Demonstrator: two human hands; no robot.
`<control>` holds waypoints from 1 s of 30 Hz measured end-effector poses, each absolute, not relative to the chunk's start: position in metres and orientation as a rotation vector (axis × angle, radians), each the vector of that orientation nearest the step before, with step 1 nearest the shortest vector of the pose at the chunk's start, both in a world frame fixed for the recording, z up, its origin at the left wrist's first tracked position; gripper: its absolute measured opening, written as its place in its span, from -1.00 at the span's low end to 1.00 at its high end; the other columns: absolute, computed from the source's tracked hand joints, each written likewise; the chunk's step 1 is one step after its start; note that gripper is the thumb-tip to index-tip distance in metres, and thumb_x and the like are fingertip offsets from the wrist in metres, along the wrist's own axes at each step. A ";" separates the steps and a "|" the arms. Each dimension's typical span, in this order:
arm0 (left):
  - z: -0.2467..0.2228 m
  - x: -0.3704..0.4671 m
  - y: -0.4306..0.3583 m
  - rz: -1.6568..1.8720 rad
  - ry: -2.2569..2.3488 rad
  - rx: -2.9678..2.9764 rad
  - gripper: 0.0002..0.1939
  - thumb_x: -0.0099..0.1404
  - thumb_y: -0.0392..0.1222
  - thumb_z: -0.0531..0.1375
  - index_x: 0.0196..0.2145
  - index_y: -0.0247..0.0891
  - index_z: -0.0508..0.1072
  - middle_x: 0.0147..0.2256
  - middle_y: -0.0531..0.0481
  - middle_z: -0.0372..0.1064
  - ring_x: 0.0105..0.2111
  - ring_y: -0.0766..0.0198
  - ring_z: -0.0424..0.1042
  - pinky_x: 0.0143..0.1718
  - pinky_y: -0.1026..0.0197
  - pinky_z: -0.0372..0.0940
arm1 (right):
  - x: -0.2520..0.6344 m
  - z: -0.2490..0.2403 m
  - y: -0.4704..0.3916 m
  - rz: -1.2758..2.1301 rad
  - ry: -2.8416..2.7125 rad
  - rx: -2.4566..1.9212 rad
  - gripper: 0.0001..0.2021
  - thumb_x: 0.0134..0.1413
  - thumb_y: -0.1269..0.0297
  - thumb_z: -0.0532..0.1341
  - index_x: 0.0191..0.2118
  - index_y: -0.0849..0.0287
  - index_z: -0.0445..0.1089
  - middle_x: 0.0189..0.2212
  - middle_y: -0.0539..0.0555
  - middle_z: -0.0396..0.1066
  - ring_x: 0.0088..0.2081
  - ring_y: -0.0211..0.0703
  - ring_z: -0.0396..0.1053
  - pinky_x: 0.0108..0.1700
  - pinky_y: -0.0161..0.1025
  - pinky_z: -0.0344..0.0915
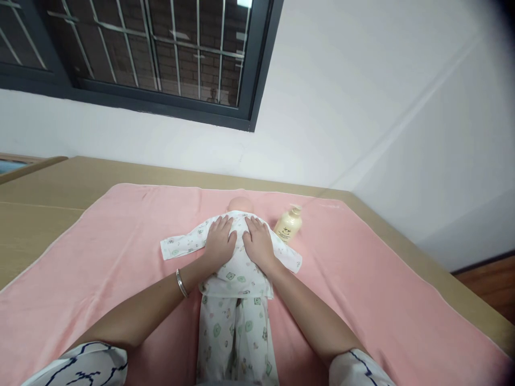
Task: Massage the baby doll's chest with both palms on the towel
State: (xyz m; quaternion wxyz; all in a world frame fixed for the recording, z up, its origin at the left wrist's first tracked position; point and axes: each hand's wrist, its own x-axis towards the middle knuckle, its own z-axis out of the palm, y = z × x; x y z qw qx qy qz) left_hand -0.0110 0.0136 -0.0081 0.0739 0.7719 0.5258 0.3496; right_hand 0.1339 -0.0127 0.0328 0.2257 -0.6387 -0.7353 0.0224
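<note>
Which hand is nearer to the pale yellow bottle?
Right. The right hand lies on the printed white top, left of the pale yellow bottle; the left hand lies on the same top, farther left.

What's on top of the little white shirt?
The left hand and right hand lie on the shirt. Whatever is under their palms is covered, so I can't see it.

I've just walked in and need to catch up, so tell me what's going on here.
A person has the left hand and right hand laid open on the upper part of a patterned white top, worn by a small figure that looks like a doll. Its rounded head shows beyond the hands, and matching trousers stretch toward the person. The figure lies on a pink cloth. A pale yellow bottle is by the sleeve on the person's right, and neither hand is on it.
</note>
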 end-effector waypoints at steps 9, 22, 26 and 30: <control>-0.009 -0.011 0.014 1.053 1.579 2.325 -0.50 0.37 -0.17 -0.05 0.21 -0.36 0.25 0.23 -0.23 0.20 0.29 -0.04 0.06 0.28 -0.16 0.01 | 0.134 0.031 -0.012 0.069 -2.020 -1.784 -0.50 0.26 0.30 -0.07 0.28 0.24 0.14 0.29 0.20 0.11 0.32 0.03 -0.02 0.33 0.03 -0.20; -0.008 -0.011 0.013 1.086 1.570 2.309 -0.51 0.37 -0.18 -0.04 0.19 -0.36 0.27 0.22 -0.24 0.22 0.28 -0.04 0.07 0.27 -0.16 0.02 | 0.133 0.032 -0.012 0.070 -2.018 -1.785 -0.50 0.25 0.31 -0.06 0.28 0.24 0.15 0.29 0.19 0.12 0.32 0.02 -0.01 0.32 0.02 -0.18; -0.009 -0.011 0.014 1.087 1.564 2.315 -0.51 0.37 -0.17 -0.04 0.19 -0.37 0.27 0.22 -0.24 0.22 0.28 -0.05 0.08 0.27 -0.16 0.01 | 0.134 0.031 -0.012 0.065 -2.014 -1.771 -0.50 0.25 0.31 -0.06 0.28 0.24 0.15 0.29 0.20 0.12 0.32 0.01 0.00 0.33 0.02 -0.19; -0.010 -0.011 0.014 1.105 1.560 2.307 -0.51 0.36 -0.16 -0.04 0.19 -0.34 0.28 0.22 -0.22 0.22 0.28 -0.03 0.08 0.27 -0.15 0.01 | 0.134 0.032 -0.012 0.055 -2.011 -1.764 -0.50 0.24 0.31 -0.06 0.27 0.24 0.16 0.28 0.20 0.13 0.31 0.01 0.01 0.33 0.02 -0.18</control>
